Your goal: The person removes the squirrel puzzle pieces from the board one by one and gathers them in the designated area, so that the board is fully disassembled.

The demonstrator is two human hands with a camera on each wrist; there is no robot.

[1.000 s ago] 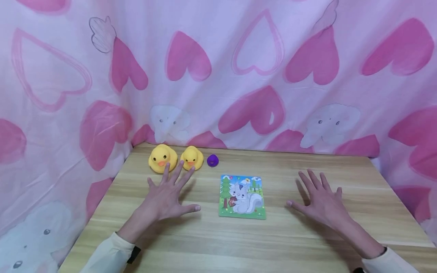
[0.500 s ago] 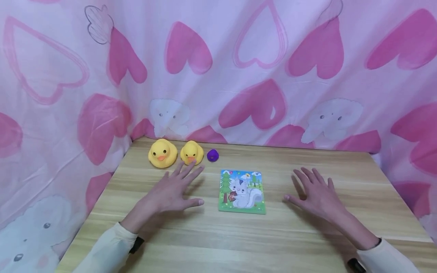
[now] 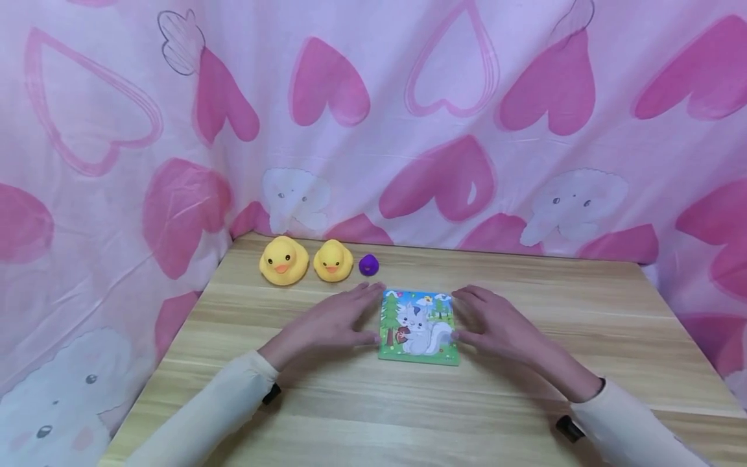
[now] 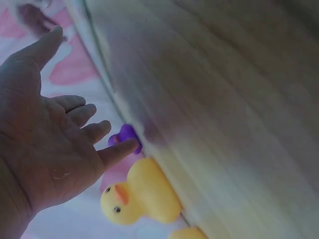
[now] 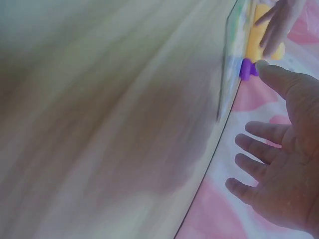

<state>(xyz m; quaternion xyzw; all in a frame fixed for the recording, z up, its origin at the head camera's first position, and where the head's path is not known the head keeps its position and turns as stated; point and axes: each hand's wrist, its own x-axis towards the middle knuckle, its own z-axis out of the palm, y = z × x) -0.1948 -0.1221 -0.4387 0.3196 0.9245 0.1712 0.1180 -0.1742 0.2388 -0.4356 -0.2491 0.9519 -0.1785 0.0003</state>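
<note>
A thin square picture board point(image 3: 419, 329), printed with a grey squirrel holding a nut among trees, lies flat on the wooden table. My left hand point(image 3: 334, 319) is at its left side, fingertips right at the upper left corner and thumb at the left edge. On the opposite side, my right hand point(image 3: 497, 322) has its fingertips and thumb close by the right edge. Both wrist views show extended fingers with no object in the palm of the left hand point(image 4: 50, 142) or the right hand point(image 5: 289, 164).
At the table's back left stand a large yellow toy duck point(image 3: 284, 261), a smaller yellow toy duck point(image 3: 333, 261) and a tiny purple duck point(image 3: 369, 265) in a row. A pink curtain point(image 3: 420, 91) with hearts hangs behind and along the sides of the table point(image 3: 373, 415).
Both hands have moved inward from either side to the board's edges, and their spread fingers have come closer together. Board and ducks stay where they were on the table.
</note>
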